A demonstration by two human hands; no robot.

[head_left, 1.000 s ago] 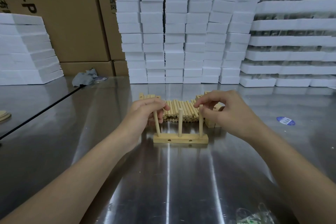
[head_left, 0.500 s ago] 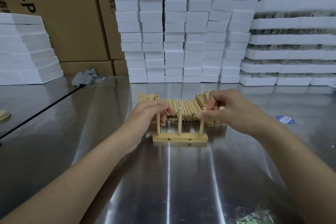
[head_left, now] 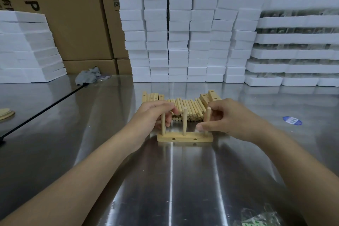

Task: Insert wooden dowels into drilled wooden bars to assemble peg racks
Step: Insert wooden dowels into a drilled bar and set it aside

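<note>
Right hand (head_left: 231, 117) has slid down the right dowel (head_left: 208, 114) since 0.5 s ago: dowel tip now exposed, thumb low, just above the drilled bar (head_left: 185, 137). Steel tabletop (head_left: 174, 180) carries the bar lying flat. Left hand (head_left: 152, 115) at the bar's left end, fingers curled round the left dowel (head_left: 163, 124); right fingers pinch theirs. Middle dowel (head_left: 185, 121) upright, untouched. Loose dowels (head_left: 189, 106) heaped just behind the bar.

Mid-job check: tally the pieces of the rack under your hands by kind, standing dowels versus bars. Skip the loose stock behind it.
Standing dowels: 3 (left dowel, middle dowel, right dowel)
Drilled bar: 1
Total: 4 pieces
</note>
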